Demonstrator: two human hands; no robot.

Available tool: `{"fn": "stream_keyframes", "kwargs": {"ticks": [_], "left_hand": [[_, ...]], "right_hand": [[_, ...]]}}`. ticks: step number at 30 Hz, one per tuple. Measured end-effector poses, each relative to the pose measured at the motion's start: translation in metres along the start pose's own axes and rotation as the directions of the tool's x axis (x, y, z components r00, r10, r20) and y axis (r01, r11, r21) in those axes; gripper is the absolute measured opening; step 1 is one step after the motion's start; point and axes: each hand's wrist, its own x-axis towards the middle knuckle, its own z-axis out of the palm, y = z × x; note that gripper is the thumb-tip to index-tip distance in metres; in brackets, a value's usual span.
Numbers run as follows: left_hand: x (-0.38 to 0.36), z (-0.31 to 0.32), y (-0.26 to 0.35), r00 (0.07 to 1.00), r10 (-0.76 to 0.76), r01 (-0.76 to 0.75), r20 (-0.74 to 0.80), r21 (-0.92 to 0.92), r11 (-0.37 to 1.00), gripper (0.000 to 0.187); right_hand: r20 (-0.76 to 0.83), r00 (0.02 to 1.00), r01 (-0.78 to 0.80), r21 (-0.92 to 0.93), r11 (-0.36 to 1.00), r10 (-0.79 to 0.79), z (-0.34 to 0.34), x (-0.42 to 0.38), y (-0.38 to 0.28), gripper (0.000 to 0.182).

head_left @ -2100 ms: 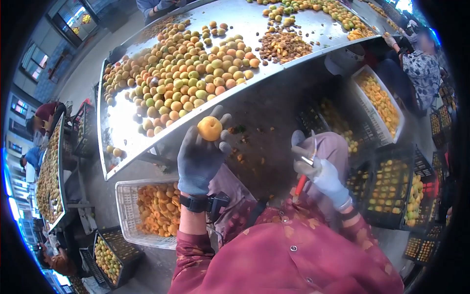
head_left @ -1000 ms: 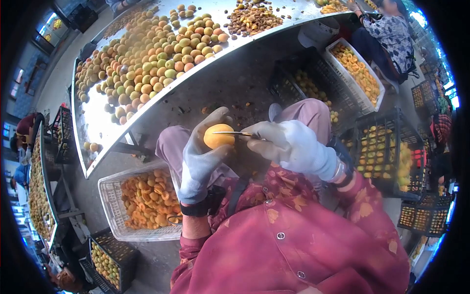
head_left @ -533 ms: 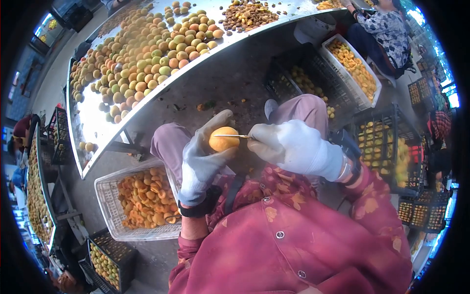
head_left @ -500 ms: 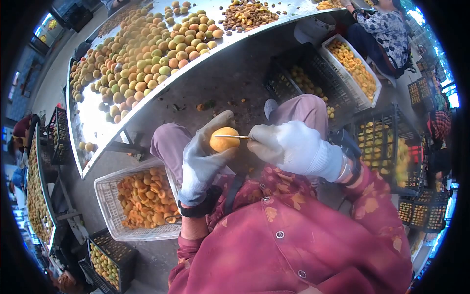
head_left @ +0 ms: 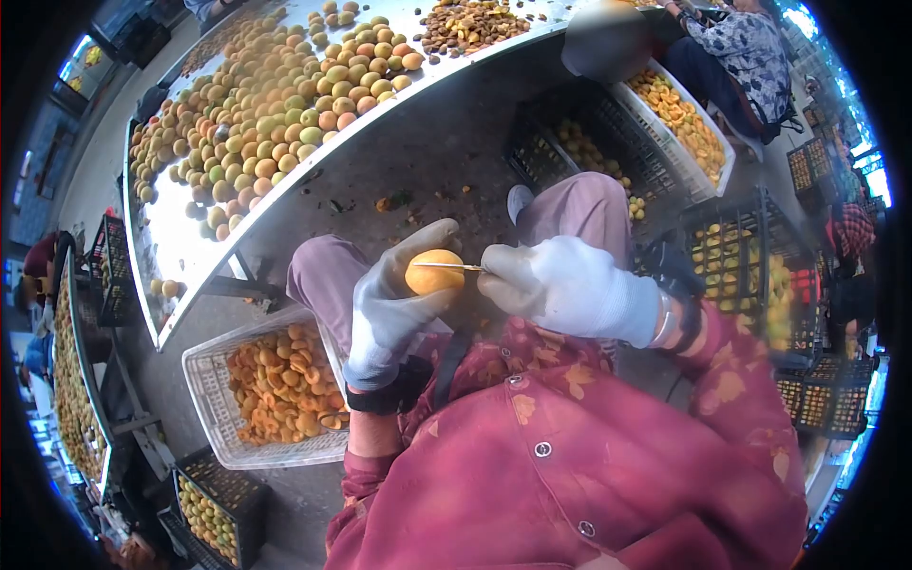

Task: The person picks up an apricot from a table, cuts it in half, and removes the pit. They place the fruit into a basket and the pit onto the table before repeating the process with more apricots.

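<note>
My left hand point(head_left: 397, 304), in a white glove, is closed round a yellow-orange apricot point(head_left: 434, 277) above my lap. In my gloved right hand point(head_left: 560, 285) a small knife point(head_left: 464, 267) is pinched, its handle mostly hidden by the fingers. The thin blade lies level across the upper part of the fruit, touching it. Below and left of my left hand, a white crate point(head_left: 218, 418) holds orange fruit halves point(head_left: 285, 385).
A metal table point(head_left: 176, 223) bears many whole apricots point(head_left: 256, 142) and a pile of pits point(head_left: 465, 28). Black crates point(head_left: 731, 218) stand at the right, near a white crate point(head_left: 727, 176) of cut fruit. A person point(head_left: 746, 57) sits at the upper right.
The view has shifted slightly. Both hands, the apricot and the knife keep nearly the same position relative to each other. A blurred pale round shape now shows more strongly near the upper right crate.
</note>
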Motion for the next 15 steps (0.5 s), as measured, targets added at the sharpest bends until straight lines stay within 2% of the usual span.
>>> {"fn": "stream_keyframes", "kwargs": {"ticks": [2,8,9,10,11,13,14,15], "left_hand": [[0.000,-0.002,-0.002,1.000,-0.012,0.013,0.015,-0.062,0.998,0.059],[0.002,-0.003,-0.004,0.995,-0.091,0.095,0.032,-0.153,0.984,0.056],[0.002,-0.004,-0.002,0.996,-0.082,0.083,0.018,-0.060,0.995,0.056],[0.002,-0.004,0.000,0.997,-0.073,0.073,0.004,0.034,0.997,0.056],[0.002,-0.005,0.003,0.997,-0.074,0.074,0.003,0.034,0.997,0.056],[0.002,-0.006,0.015,0.999,0.031,-0.030,-0.021,0.065,0.997,0.056],[0.001,-0.005,0.021,0.998,-0.003,0.009,-0.069,0.083,0.997,0.057],[0.001,-0.008,0.019,0.998,0.033,-0.025,-0.062,0.128,0.992,0.057]], "right_hand": [[0.028,1.000,0.002,-0.022,1.000,-0.002,0.008,-0.002,0.002,0.021],[-0.017,1.000,-0.026,0.017,1.000,0.026,0.015,-0.003,0.004,0.021],[-0.018,1.000,-0.026,0.016,1.000,0.026,0.013,-0.004,0.005,0.021],[-0.020,0.999,0.045,-0.087,0.995,-0.047,0.011,-0.005,0.006,0.015],[-0.012,0.993,0.115,-0.187,0.976,-0.119,0.008,-0.006,0.006,0.009],[-0.018,0.994,0.101,-0.178,0.979,-0.106,0.001,-0.006,0.004,0.010],[-0.021,0.996,0.084,-0.167,0.982,-0.088,-0.001,-0.006,0.003,0.011],[-0.020,0.996,0.085,-0.164,0.983,-0.089,-0.001,-0.006,0.002,0.011]]}}
